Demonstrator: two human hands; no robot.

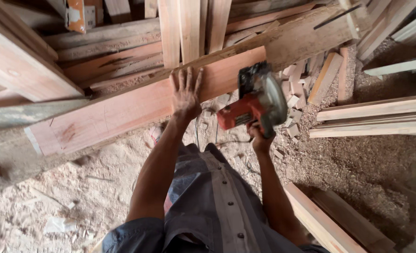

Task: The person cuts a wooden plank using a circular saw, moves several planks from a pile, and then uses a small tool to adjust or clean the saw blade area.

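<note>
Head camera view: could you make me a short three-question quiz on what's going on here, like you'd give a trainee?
1. True or false: the left hand lies flat on the plank.
2. What does the right hand hold? A) a hammer B) a circular saw C) a brush
3. What covers the floor under the plank?

Key
1. True: the palm is down and the fingers are spread on the reddish plank.
2. B: the red circular saw is at the plank's edge.
3. Sawdust, with small wood offcuts beside the saw.
</note>
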